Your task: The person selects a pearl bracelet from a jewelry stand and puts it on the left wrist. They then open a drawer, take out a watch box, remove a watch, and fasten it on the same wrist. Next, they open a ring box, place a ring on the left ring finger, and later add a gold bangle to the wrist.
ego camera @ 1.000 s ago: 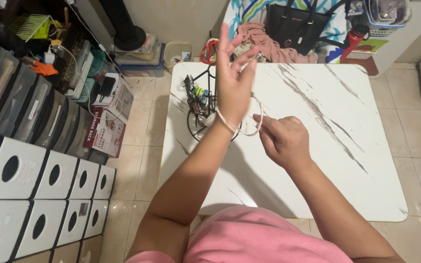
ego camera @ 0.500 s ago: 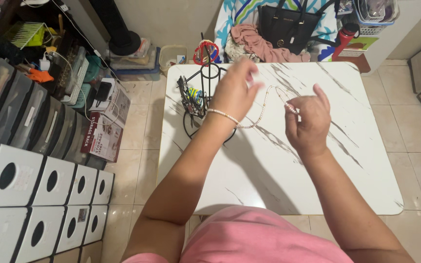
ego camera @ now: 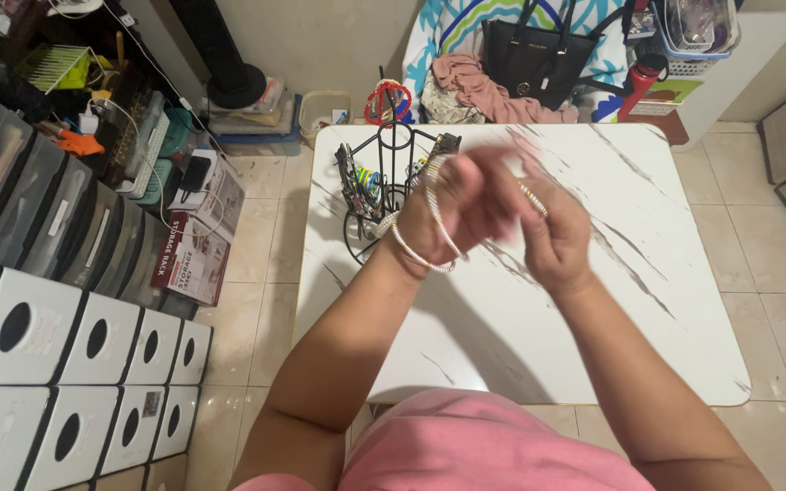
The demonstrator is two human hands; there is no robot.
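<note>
Bangle (ego camera: 425,245), thin, pale, beaded: circling left hand (ego camera: 457,205) at the wrist, fingers bunched narrow; right hand (ego camera: 552,227) fingers' grasp blurred, cannot tell.

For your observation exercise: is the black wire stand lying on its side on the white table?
No, the black wire stand stands upright on the white table, beside the left hand.

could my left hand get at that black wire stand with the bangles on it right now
Probably yes. The left hand hovers just right of the black wire stand on the white table, with nothing between them, though it is close together with the right hand.
</note>
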